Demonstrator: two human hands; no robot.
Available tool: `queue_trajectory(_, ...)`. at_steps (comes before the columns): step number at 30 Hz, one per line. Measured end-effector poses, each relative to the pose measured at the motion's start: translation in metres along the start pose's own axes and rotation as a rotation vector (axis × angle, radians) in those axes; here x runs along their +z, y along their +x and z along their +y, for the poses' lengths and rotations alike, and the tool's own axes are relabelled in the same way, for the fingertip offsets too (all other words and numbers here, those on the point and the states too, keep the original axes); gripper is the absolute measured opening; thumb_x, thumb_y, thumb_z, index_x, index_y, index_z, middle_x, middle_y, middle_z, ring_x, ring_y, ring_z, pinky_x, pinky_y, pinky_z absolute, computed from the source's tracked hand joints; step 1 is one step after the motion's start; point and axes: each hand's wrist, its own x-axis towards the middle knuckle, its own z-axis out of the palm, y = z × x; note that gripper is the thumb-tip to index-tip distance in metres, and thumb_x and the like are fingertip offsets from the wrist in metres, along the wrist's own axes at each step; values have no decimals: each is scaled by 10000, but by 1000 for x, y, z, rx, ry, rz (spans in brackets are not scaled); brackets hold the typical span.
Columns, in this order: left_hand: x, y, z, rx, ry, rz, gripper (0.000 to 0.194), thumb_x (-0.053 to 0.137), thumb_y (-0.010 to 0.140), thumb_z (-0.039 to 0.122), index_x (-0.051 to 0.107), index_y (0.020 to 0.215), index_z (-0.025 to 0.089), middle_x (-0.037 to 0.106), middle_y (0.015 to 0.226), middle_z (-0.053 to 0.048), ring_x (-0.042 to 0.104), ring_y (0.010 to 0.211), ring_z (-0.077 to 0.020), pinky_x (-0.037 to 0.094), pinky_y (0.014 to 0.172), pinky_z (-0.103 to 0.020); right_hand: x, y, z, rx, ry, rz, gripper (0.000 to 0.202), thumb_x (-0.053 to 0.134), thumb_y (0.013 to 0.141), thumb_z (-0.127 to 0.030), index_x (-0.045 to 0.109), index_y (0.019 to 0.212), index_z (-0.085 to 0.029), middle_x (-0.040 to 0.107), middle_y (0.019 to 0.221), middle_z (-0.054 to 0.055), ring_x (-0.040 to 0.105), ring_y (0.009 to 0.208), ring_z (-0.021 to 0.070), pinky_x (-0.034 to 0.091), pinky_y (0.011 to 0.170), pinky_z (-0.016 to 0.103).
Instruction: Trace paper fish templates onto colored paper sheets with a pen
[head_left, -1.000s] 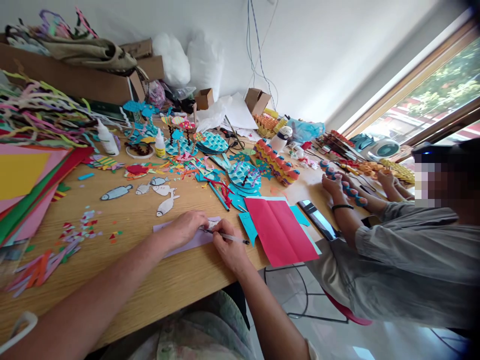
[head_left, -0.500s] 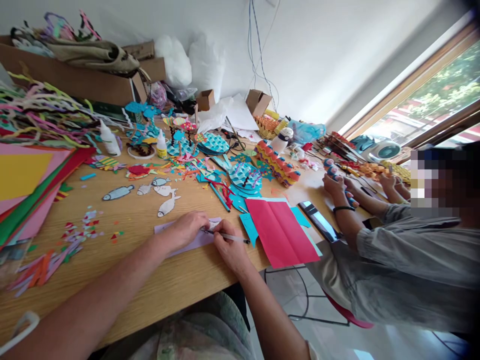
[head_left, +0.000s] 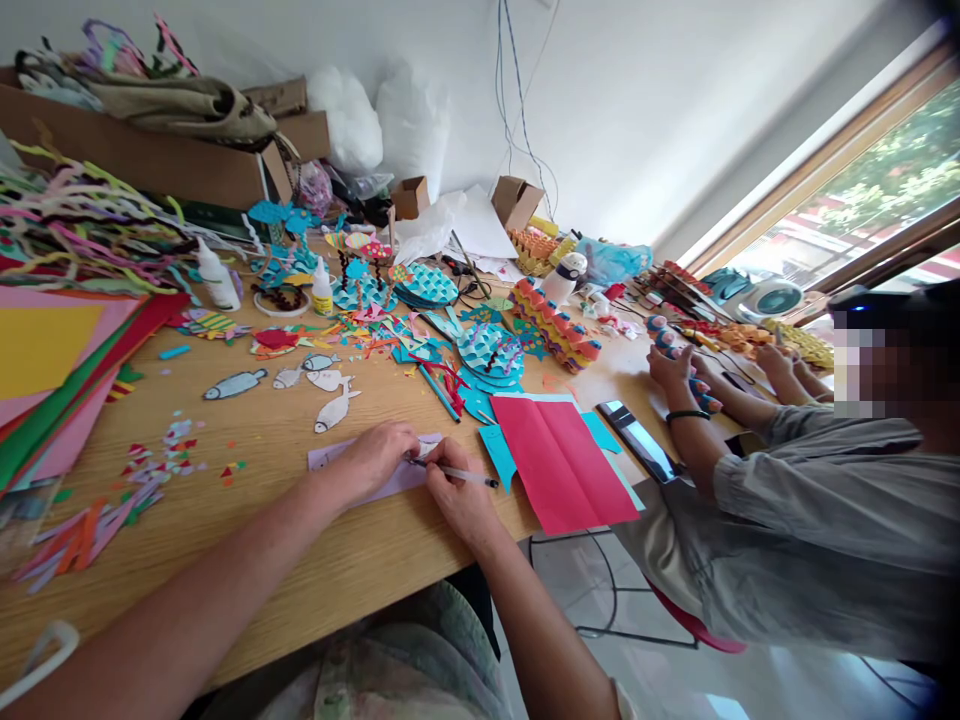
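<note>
A strip of purple paper [head_left: 390, 487] lies on the table under both hands. My left hand [head_left: 381, 455] rests on it, fingers bent and closed, holding down a whitish paper cut-out [head_left: 429, 449] that is mostly hidden. In my right hand [head_left: 459, 490] is a clear pen [head_left: 472, 475], its tip at the cut-out close to my left fingertips. Just beyond lie several paper fish [head_left: 334, 405], pale with drawn outlines, and a longer grey-blue paper fish [head_left: 235, 384].
Red paper [head_left: 559, 465] overhangs the table edge beside a phone [head_left: 637, 443]. Coloured sheets [head_left: 52, 350] and pipe cleaners [head_left: 82, 220] lie left. Glue bottles [head_left: 217, 277] and blue paper crafts [head_left: 487, 355] stand behind. On the right, a co-worker's hands [head_left: 670, 370] hold a patterned craft piece.
My hands stay almost in place, with the pen tip still at the cut-out. The co-worker's head has shifted slightly to the right.
</note>
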Motion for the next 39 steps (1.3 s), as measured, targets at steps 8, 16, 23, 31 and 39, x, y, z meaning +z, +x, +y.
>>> queue_trajectory(8, 5, 1, -2, -16, 23, 10, 211, 425, 762, 92, 627, 723, 141, 586, 770, -53, 521, 756, -178, 369, 695, -267, -2, -2, 4, 0, 23, 2, 76, 409, 662, -152, 464, 636, -198, 419, 526, -48, 375, 486, 102, 261, 473, 219)
queue_trajectory(16, 5, 0, -3, -11, 20, 18, 216, 418, 774, 95, 622, 725, 150, 578, 769, -42, 513, 759, -171, 364, 697, -263, -3, -4, 5, 14, 40, 2, 76, 413, 666, -148, 453, 630, -201, 405, 533, -53, 371, 503, 102, 268, 501, 222)
queue_trajectory(23, 7, 0, -4, -20, 13, 29, 231, 406, 775, 101, 619, 704, 157, 568, 748, -32, 507, 755, -170, 358, 686, -262, -4, -3, 7, 51, 117, 12, 66, 402, 652, -161, 451, 631, -200, 408, 534, -51, 361, 505, 103, 262, 489, 221)
queue_trajectory(31, 6, 0, -4, -18, 7, 26, 237, 397, 771, 102, 620, 708, 149, 571, 755, -41, 510, 758, -170, 358, 693, -263, -4, -1, 6, 45, 98, -16, 75, 400, 642, -147, 452, 635, -199, 384, 531, -54, 354, 511, 102, 251, 487, 218)
queue_trajectory(39, 5, -1, -2, -24, 1, 20, 219, 411, 770, 121, 624, 728, 152, 572, 761, -39, 508, 756, -167, 363, 698, -262, -2, -1, 3, 31, 88, -25, 67, 401, 643, -158, 456, 634, -196, 412, 540, -47, 356, 502, 103, 256, 488, 223)
